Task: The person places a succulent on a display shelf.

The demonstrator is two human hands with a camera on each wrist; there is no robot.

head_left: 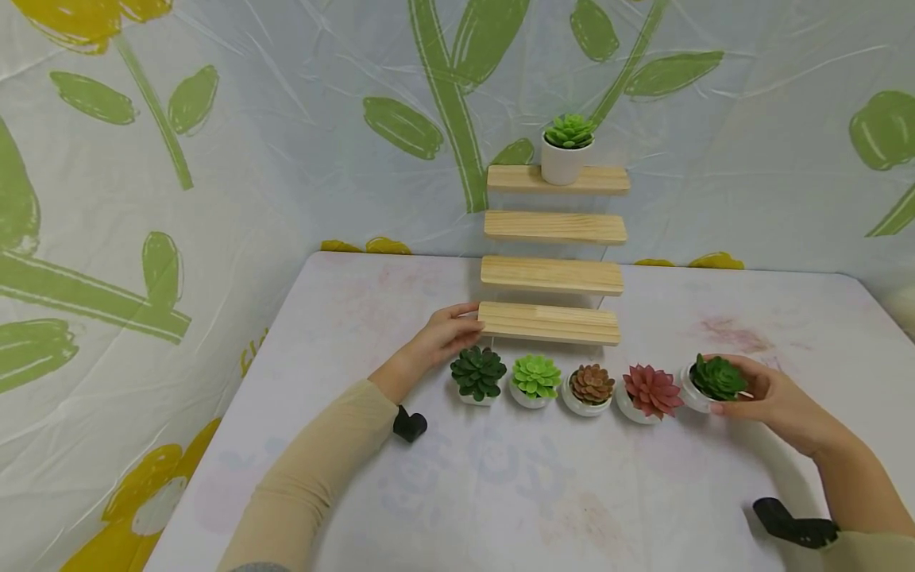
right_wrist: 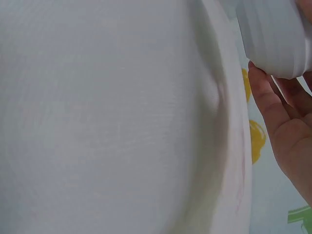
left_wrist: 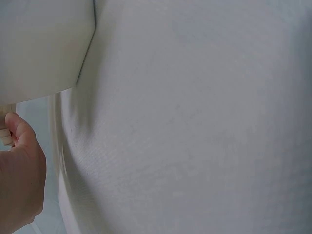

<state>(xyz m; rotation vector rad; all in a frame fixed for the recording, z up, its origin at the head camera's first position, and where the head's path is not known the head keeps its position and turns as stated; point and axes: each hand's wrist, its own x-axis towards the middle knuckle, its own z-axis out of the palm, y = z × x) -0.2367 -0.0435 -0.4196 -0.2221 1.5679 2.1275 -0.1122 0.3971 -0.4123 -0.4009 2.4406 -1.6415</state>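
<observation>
My left hand pinches the left end of the lowest wooden shelf board; the left wrist view also shows the thumb and fingers of that hand at the wood's end. At the right of a row of succulents, my right hand grips a dark green potted succulent around its white pot. In the right wrist view, fingers hold the side of this white pot. Just left of it stands a red succulent. On the top board sits a bright green succulent in a white pot.
Further left in the row are a brown succulent, a light green one and a dark green one, in front of the stepped stand. A floral sheet hangs behind the white-covered table.
</observation>
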